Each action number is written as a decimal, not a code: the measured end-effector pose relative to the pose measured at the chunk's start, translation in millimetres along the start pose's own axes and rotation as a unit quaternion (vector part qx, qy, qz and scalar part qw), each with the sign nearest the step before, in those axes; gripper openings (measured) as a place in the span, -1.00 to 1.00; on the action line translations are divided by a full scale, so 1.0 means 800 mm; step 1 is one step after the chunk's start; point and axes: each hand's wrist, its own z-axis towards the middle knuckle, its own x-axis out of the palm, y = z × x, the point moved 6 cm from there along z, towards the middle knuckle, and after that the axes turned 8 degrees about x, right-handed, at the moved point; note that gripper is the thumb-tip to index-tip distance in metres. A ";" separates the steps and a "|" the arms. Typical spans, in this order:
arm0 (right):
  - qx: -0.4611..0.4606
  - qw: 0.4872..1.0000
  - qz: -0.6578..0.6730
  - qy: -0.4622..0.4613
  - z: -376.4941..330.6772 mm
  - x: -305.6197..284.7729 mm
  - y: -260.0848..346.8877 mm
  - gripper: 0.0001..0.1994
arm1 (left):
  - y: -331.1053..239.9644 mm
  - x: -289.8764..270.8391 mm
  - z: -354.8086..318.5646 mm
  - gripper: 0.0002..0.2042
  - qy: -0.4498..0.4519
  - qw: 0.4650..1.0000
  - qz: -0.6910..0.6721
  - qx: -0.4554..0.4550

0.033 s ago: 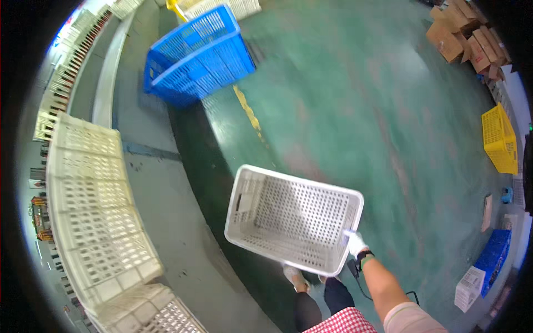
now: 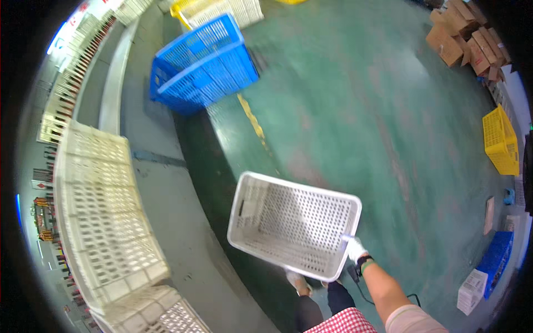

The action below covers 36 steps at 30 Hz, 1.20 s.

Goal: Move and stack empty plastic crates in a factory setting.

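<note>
My right hand [image 2: 356,249], in a white glove with a dark band at the wrist, grips the right end wall of a white plastic crate [image 2: 302,187]. The fingers hook over or through that end; the crate's inside edge partly hides them. The crate's open top faces up, and its perforated bottom and a handle slot in the left end wall show. It is just in front of my feet [image 2: 300,284], slanting down to the right. Whether it rests on the floor or hangs above it, I cannot tell. My left hand is out of view.
White perforated crates [image 2: 105,205] stand along a grey ledge [image 2: 177,233] on the left. Farther off is a blue crate [image 2: 219,75] on the floor. Cardboard boxes [image 2: 447,47], a yellow crate [image 2: 499,141] and a blue bin [image 2: 498,258] line the right side.
The whole view has shifted slightly, so the surroundings sit a little lower and farther right. My right hand keeps its grip on the white crate.
</note>
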 end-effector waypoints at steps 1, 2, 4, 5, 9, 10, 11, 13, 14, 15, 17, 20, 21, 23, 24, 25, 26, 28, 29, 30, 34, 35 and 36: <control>-0.001 0.999 -0.038 0.038 -0.023 0.027 0.006 -0.94 | -0.014 -0.015 0.003 -0.72 -0.013 1.000 0.006 0.016; 0.009 0.999 -0.004 0.049 -0.029 0.040 0.017 -0.92 | -0.039 -0.024 0.025 -0.73 -0.028 0.999 0.007 0.043; -0.011 0.995 -0.089 0.040 -0.076 0.097 0.039 -0.81 | -0.071 -0.063 0.031 -0.74 -0.064 0.995 0.021 0.071; -0.056 0.996 -0.069 0.026 -0.093 0.125 0.063 -0.88 | -0.089 -0.080 0.042 -0.75 -0.081 0.992 0.025 0.092; -0.119 0.991 -0.053 -0.012 -0.162 0.200 0.149 -0.88 | -0.155 -0.150 0.081 -0.77 -0.145 0.976 0.036 0.156; -0.135 0.986 -0.078 -0.064 -0.212 0.223 0.163 -0.87 | -0.152 -0.161 0.076 -0.78 -0.165 0.974 0.034 0.150; -0.142 0.987 -0.056 -0.043 -0.215 0.220 0.182 -0.83 | -0.166 -0.167 0.091 -0.79 -0.172 0.970 0.030 0.167; -0.114 0.992 -0.053 0.024 -0.221 0.207 0.230 -0.72 | -0.195 -0.180 0.120 -0.80 -0.187 0.963 0.019 0.191; -0.012 0.992 -0.076 0.100 -0.250 0.217 0.246 -0.77 | -0.201 -0.187 0.129 -0.80 -0.196 0.961 0.012 0.193; -0.148 0.964 -0.198 0.102 -0.247 0.196 0.291 -0.69 | -0.217 -0.200 0.148 -0.81 -0.198 0.958 0.010 0.209; -0.117 0.976 -0.052 0.174 -0.192 0.152 0.343 -0.59 | -0.263 -0.236 0.197 -0.82 -0.196 0.947 0.010 0.255; -0.178 0.970 0.013 0.163 -0.273 0.185 0.421 -0.61 | -0.315 -0.250 0.236 -0.84 -0.205 0.946 -0.008 0.252; -0.192 0.972 0.004 0.137 -0.331 0.208 0.445 -0.62 | -0.324 -0.250 0.240 -0.84 -0.198 0.948 -0.009 0.251; -0.189 0.967 0.028 0.167 -0.303 0.222 0.507 -0.60 | -0.350 -0.268 0.259 -0.85 -0.181 0.948 0.000 0.262; -0.171 0.964 0.047 0.195 -0.311 0.242 0.524 -0.59 | -0.354 -0.266 0.267 -0.85 -0.168 0.951 0.001 0.258; -0.167 0.967 0.039 0.190 -0.321 0.264 0.537 -0.59 | -0.358 -0.264 0.274 -0.85 -0.155 0.955 0.003 0.253; -0.200 0.962 0.073 0.171 -0.407 0.310 0.560 -0.59 | -0.372 -0.271 0.264 -0.86 -0.143 0.957 0.011 0.252; -0.270 0.951 0.098 0.112 -0.446 0.362 0.608 -0.71 | -0.382 -0.291 0.344 -0.83 -0.042 0.769 -0.631 0.093; -0.270 0.951 0.097 0.117 -0.451 0.392 0.632 -0.71 | -0.401 -0.308 0.375 -0.78 -0.036 0.740 -0.668 0.066; -0.301 0.940 0.094 0.132 -0.468 0.416 0.653 -0.68 | -0.418 -0.333 0.396 -0.77 -0.064 0.754 -0.644 0.109; -0.303 0.929 0.110 0.179 -0.496 0.518 0.738 -0.74 | -0.518 -0.438 0.414 -0.74 -0.091 0.753 -0.631 0.163; -0.324 0.926 0.105 0.165 -0.511 0.545 0.755 -0.79 | -0.533 -0.457 0.417 -0.74 -0.098 0.750 -0.634 0.161; -0.330 0.909 0.110 0.231 -0.533 0.588 0.774 -0.75 | -0.550 -0.475 0.422 -0.74 -0.101 0.754 -0.626 0.171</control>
